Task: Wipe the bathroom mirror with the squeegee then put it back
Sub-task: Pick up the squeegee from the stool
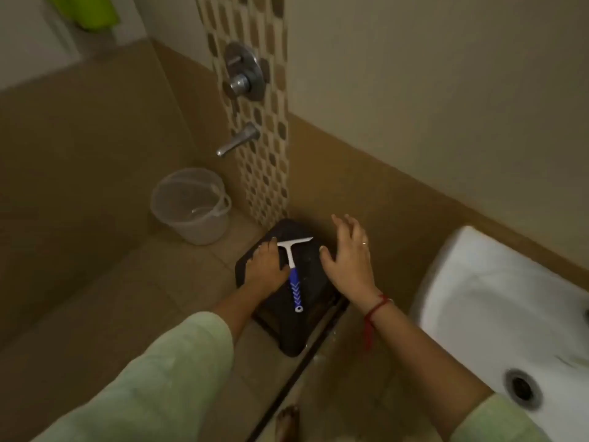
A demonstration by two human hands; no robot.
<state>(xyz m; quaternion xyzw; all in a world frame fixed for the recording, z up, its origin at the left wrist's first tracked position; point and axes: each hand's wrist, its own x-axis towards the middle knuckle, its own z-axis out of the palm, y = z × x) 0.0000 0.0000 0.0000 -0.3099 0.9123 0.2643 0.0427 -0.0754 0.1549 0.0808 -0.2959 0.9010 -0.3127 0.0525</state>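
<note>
Squeegee (pixel 294 272) lies on dark stool (pixel 314 283) by tiled corner, both hands' grip open, empty.

Both arms extend forward and down, forearms bare below pale green sleeves. Left hand (pixel 267 270): palm down, fingers together and lightly curled, not visibly closed around anything. Right hand (pixel 349 258): raised slightly, palm turned inward and down, fingers spread and open, empty. Ring on one finger; red thread tied at the right wrist.
</note>
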